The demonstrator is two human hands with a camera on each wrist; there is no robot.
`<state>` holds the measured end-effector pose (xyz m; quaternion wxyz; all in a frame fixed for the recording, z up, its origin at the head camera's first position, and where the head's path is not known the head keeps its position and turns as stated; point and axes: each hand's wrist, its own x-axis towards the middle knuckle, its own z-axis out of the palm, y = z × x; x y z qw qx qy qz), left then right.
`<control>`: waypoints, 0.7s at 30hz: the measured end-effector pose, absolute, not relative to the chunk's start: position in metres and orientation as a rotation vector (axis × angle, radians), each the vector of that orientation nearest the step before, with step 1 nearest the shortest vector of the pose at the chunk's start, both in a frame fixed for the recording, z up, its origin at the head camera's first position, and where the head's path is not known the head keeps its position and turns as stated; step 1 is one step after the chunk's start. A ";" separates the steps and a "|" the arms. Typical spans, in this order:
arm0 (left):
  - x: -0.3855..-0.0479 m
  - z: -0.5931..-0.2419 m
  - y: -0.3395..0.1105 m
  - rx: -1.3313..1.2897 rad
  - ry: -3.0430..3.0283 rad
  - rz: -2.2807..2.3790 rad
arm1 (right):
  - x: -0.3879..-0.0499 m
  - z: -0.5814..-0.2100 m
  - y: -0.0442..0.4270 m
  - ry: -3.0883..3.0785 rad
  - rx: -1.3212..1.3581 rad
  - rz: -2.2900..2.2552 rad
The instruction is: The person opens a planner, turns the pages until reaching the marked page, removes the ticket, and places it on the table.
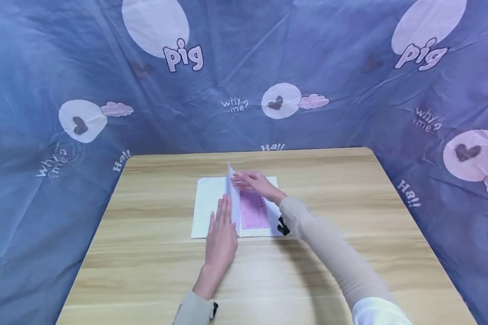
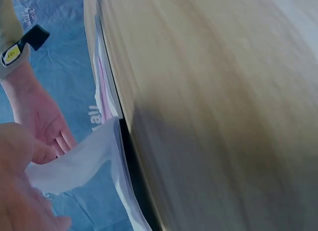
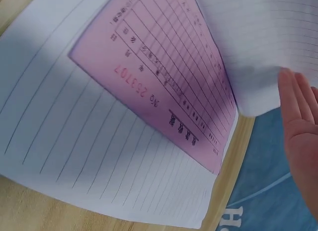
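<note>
A lined notebook (image 1: pixel 208 212) lies spread on the table, with one page (image 1: pixel 233 203) standing up along its middle. On its right side lies a pink printed receipt slip (image 1: pixel 254 212) bearing red digits, which show in the right wrist view. My left hand (image 1: pixel 221 237) touches the left side of the raised page with straight fingers. From the right, my right hand (image 1: pixel 254 183) touches that page near its far end, fingers extended; in the right wrist view its fingertips (image 3: pixel 288 79) meet the lined paper. The left wrist view shows the left hand (image 2: pixel 22 186) close up and blurred.
The notebook sits on a wood-grain table (image 1: pixel 146 253) with rounded far corners. A blue printed cloth (image 1: pixel 244 54) hangs behind and along both sides. A black strap piece (image 1: pixel 283 225) shows at the right wrist.
</note>
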<state>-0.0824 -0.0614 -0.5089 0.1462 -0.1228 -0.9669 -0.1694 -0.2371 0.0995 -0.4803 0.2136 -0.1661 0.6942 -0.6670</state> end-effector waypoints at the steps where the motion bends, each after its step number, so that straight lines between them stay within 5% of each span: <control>1: -0.083 -0.508 -0.070 -0.343 -2.763 -0.463 | -0.237 -0.481 0.091 1.929 -0.489 -1.854; 8: -0.082 -0.499 -0.130 -0.237 -2.613 -0.444 | -0.232 -0.497 0.038 2.264 -0.655 -1.546; 21: -0.088 -0.518 -0.084 -0.167 -2.654 -0.244 | -0.217 -0.502 0.079 2.547 -1.006 -0.933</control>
